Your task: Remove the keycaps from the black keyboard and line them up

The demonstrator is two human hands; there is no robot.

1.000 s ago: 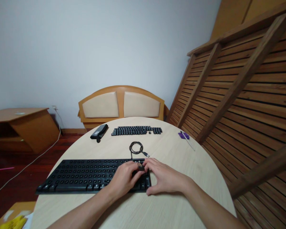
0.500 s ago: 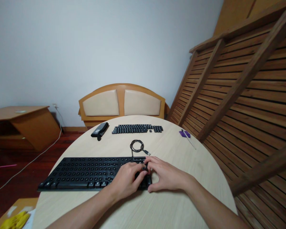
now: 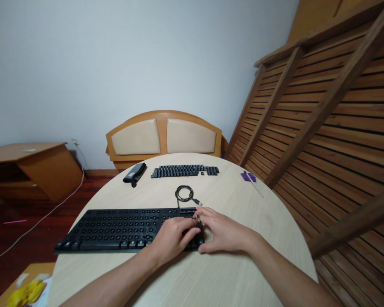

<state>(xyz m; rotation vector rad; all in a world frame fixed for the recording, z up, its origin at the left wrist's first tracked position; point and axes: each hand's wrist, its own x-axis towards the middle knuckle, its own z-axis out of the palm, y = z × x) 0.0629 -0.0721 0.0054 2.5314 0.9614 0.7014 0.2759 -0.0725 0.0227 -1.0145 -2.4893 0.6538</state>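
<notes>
A black keyboard (image 3: 115, 230) lies across the near part of the round table, most of its keycaps off and bare switch posts showing. Larger caps remain along its front row. My left hand (image 3: 173, 236) is over its right end, thumb and forefinger pinched around something small and dark that I cannot make out. Curved about the keyboard's right edge is my right hand (image 3: 220, 232), its thumb at the front corner and its fingers near the left fingertips. Loose black keycaps (image 3: 176, 171) lie in rows farther back. A coiled USB cable (image 3: 184, 194) rests behind the keyboard.
A dark folded pouch (image 3: 135, 173) lies at the table's back left. On the right are a purple cloth (image 3: 248, 176) and a thin white stick (image 3: 256, 189). A slatted wooden frame (image 3: 310, 119) leans at the right, and a headboard (image 3: 164, 133) stands behind the table.
The view has shifted slightly. My left fingertips have moved a little rightward, closer to my right fingers. Both hands stay at the keyboard's right end.
</notes>
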